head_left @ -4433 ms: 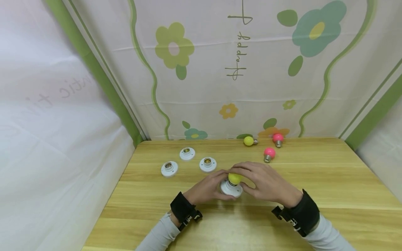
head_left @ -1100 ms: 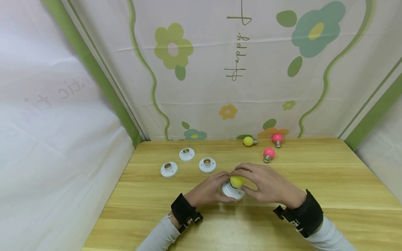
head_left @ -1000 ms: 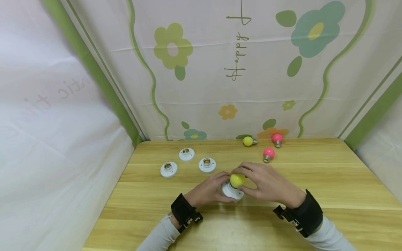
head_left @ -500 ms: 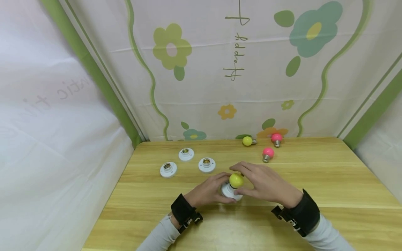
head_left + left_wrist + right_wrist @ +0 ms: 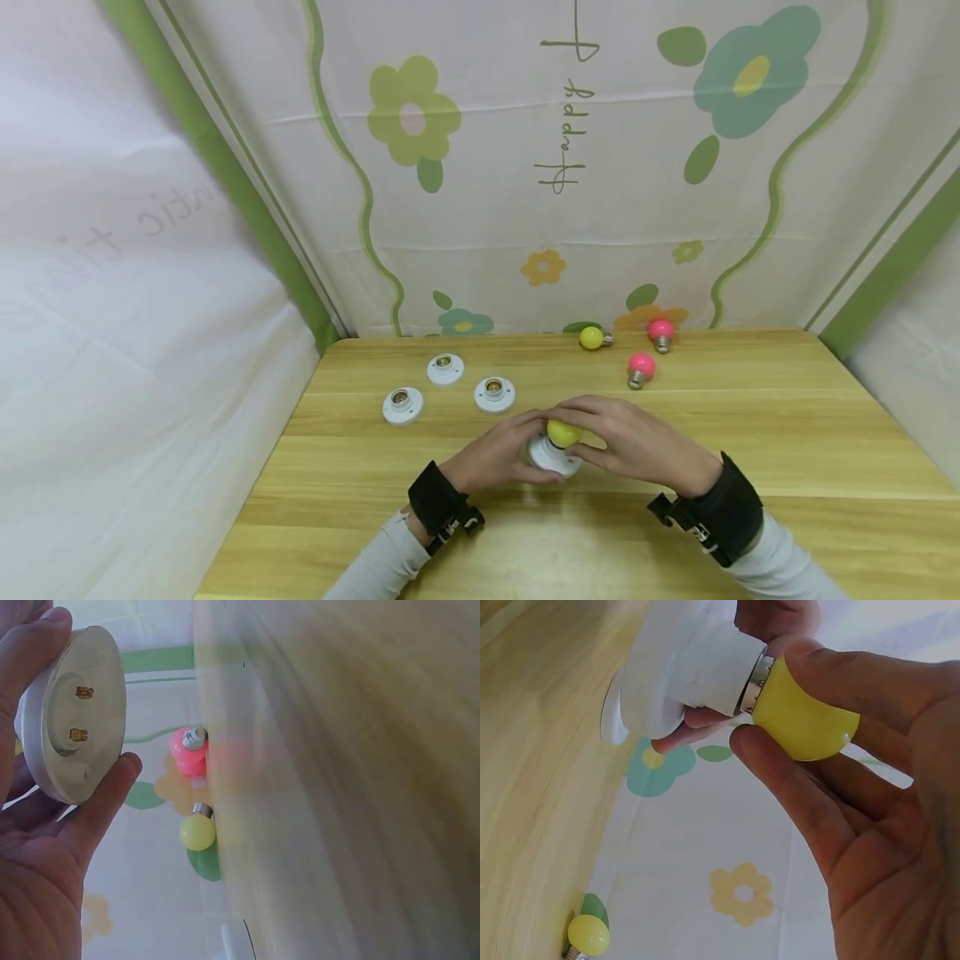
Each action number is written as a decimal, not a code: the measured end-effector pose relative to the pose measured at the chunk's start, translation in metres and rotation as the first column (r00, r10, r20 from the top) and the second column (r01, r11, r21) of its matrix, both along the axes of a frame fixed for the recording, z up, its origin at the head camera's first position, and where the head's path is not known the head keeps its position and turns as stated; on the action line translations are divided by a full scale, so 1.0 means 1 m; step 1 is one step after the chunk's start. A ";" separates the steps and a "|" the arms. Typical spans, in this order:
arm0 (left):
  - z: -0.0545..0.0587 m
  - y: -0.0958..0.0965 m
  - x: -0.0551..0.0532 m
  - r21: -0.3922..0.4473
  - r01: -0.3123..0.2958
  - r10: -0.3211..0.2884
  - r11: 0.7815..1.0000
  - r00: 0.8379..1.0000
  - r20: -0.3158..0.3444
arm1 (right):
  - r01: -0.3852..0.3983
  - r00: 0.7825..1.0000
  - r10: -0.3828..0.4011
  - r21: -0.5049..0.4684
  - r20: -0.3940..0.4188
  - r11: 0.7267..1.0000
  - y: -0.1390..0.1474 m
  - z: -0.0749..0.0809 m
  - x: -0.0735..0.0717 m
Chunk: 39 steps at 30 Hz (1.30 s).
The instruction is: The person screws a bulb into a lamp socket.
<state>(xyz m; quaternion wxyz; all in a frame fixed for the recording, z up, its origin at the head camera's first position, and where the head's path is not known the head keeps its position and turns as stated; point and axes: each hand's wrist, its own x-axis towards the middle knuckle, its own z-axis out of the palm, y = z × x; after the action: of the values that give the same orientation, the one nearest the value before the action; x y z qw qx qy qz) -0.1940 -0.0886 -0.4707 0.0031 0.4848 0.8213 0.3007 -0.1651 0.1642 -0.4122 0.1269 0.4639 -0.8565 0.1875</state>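
Observation:
In the head view my left hand (image 5: 495, 454) grips a white round lamp socket (image 5: 551, 458) by its edges. The left wrist view shows the underside of that socket (image 5: 71, 765), with two brass terminals, held up off the table between thumb and fingers. My right hand (image 5: 630, 442) pinches a yellow light bulb (image 5: 562, 432) at the socket's mouth. Seen from the right wrist, the bulb's (image 5: 799, 720) metal screw base sits partly inside the socket collar, with some thread still showing. Thumb and fingers lie on opposite sides of the yellow globe.
Three white lamp sockets stand on the wooden table at the left: a near one (image 5: 402, 406), a back one (image 5: 446, 369) and a right one (image 5: 494, 394). Toward the back right lie another yellow bulb (image 5: 592, 337) and two pink bulbs, one (image 5: 661, 332) behind the other (image 5: 641, 366).
Half a second ago the right fingers were spread away from the yellow bulb; now they have come back around its globe. The left hand keeps its grip on the socket.

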 end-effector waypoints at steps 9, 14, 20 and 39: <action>0.001 -0.001 0.000 0.008 -0.031 0.030 1.000 0.999 0.031 | 0.019 0.999 -0.020 -0.029 -0.037 0.999 -0.003 -0.001 -0.001; 0.002 0.001 0.001 0.007 -0.043 0.043 0.999 0.999 0.015 | 0.031 0.998 -0.033 -0.041 -0.056 0.999 -0.004 -0.002 -0.003; 0.003 0.006 0.000 0.005 -0.046 0.046 0.999 0.999 -0.011 | 0.050 0.997 -0.054 -0.062 -0.064 0.997 -0.005 -0.004 -0.005; -0.002 0.005 -0.004 0.012 -0.097 0.096 0.995 0.993 0.069 | 0.098 0.993 -0.092 -0.075 0.068 0.992 -0.004 -0.007 -0.005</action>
<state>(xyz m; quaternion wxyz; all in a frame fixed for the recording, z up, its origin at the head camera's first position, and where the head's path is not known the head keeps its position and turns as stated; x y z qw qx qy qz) -0.1984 -0.0834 -0.4725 0.0128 0.4340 0.8408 0.3233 -0.1703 0.1601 -0.4195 0.1259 0.4109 -0.8733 0.2295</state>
